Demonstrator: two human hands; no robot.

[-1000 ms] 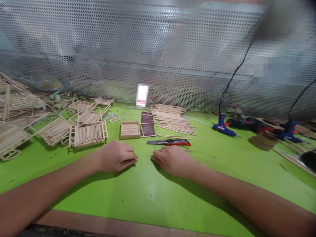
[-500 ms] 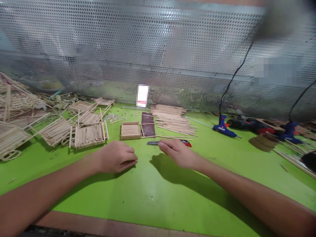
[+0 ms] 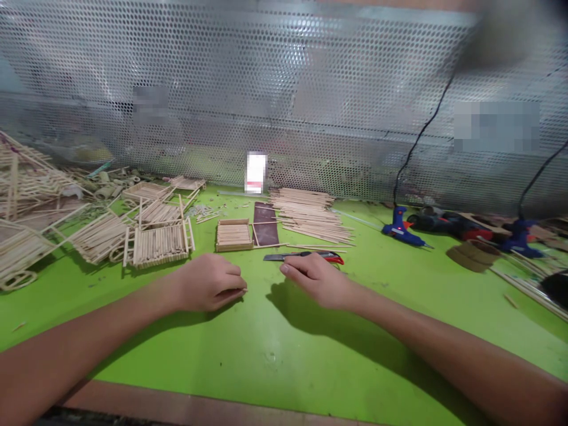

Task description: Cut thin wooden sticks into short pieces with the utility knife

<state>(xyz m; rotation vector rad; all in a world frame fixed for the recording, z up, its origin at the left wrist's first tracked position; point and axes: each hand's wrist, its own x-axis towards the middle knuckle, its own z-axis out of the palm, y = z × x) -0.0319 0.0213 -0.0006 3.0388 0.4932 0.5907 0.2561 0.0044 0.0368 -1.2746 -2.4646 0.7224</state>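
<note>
My left hand (image 3: 213, 283) rests closed on the green table (image 3: 248, 355), a tiny pale tip showing at its fingertips; what it pinches is mostly hidden. To the right, my right hand (image 3: 315, 278) is closed just in front of a red and black utility knife (image 3: 331, 257), whose blade points left. Whether those fingers hold anything cannot be made out. Behind my hands sits a small square stick tray (image 3: 234, 234), beside a dark brown rectangular piece (image 3: 265, 225) with thin sticks at its edges. A pile of loose sticks (image 3: 310, 213) lies behind the knife.
Stick-built pieces (image 3: 160, 244) crowd the left side. At the right are a blue glue gun (image 3: 402, 228) with a black cord, a second blue glue gun (image 3: 521, 239) and a brown ring-shaped piece (image 3: 474, 254). A perforated metal screen (image 3: 310, 89) stands behind, with a bright phone-like screen (image 3: 256, 171).
My right hand has moved slightly toward me and left, uncovering more of the utility knife. My left hand has hardly moved.
</note>
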